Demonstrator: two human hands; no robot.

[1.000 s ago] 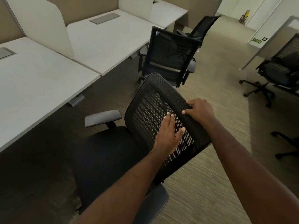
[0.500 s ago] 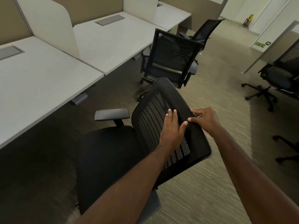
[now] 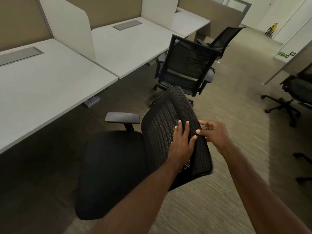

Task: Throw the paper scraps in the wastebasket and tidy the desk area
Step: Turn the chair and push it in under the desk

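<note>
- Tidying is the step in hand — your left hand [image 3: 181,143] lies flat, fingers spread, on the chair backrest [image 3: 177,132].
- Your right hand [image 3: 214,132] curls loosely at its top edge, gripping nothing firmly.
- No paper scraps or wastebasket show.
- Next, judge the push toward the desk [image 3: 50,85] — steer straight.

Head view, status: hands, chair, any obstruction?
Left hand flat on mesh backrest; right hand at its top edge, fingers loose. Near chair faces desk. No paper scraps or wastebasket visible.
</note>
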